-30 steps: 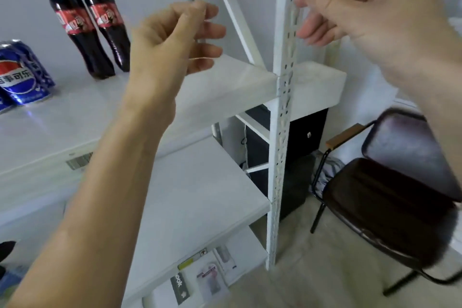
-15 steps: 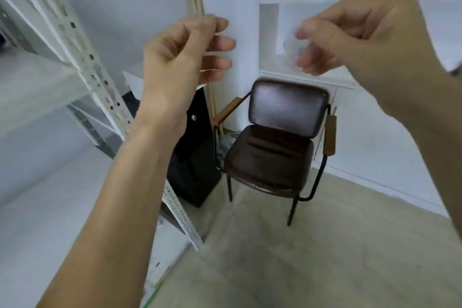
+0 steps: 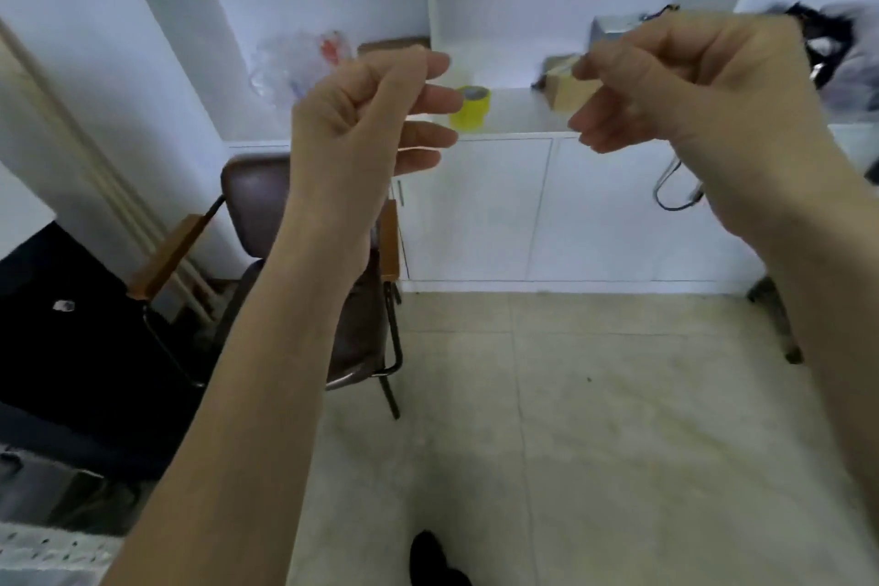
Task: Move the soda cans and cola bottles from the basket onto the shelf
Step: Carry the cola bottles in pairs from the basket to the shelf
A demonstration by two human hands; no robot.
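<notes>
No soda can, cola bottle or basket is in view. My left hand (image 3: 366, 119) is raised in front of me, fingers loosely curled and apart, holding nothing. My right hand (image 3: 689, 81) is raised at the same height to the right, fingers also loosely curled with nothing in them. A small corner of the metal shelf (image 3: 52, 552) shows at the bottom left edge.
A dark brown chair (image 3: 361, 338) with wooden armrests stands behind my left forearm. A white wall unit (image 3: 523, 205) with open cubbies and cabinet doors faces me, with a yellow tape roll (image 3: 471, 107) on its ledge. A black cabinet (image 3: 71, 347) is at left. Tiled floor (image 3: 594, 443) lies ahead.
The view has swung right, away from the metal shelf with its bottles and cans, past the chair to the white wall unit. Both hands stay raised and empty in the same pose.
</notes>
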